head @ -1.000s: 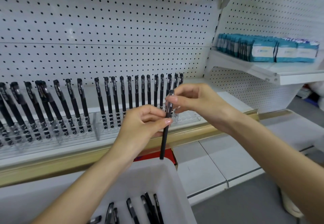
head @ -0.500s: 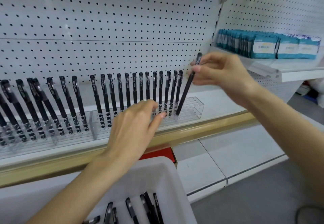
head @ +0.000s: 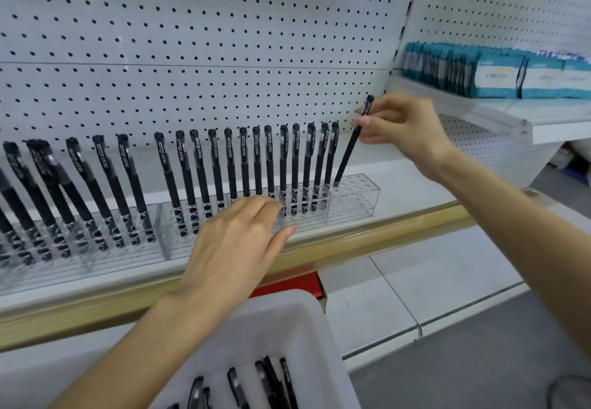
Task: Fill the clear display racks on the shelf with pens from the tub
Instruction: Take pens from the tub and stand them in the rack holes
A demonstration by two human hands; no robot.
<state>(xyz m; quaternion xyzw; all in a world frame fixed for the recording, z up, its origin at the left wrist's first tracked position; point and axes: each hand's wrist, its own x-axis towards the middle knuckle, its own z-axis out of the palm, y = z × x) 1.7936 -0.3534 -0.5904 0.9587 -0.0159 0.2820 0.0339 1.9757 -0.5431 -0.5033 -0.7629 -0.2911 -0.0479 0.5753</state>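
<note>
At the right end of the shelf [head: 412,184], pinches a black pen [head: 350,149] in the right hand [head: 404,127], tip in the clear rack [head: 355,205]; rests the left hand [head: 236,242], fingers relaxed, on the rack, above the tub [head: 287,322].

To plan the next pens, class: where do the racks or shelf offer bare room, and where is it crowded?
Free: holes in the rightmost rack right of the pen the right hand holds, and bare shelf beyond it. Crowded: racks leftward, lined with pens.
</note>
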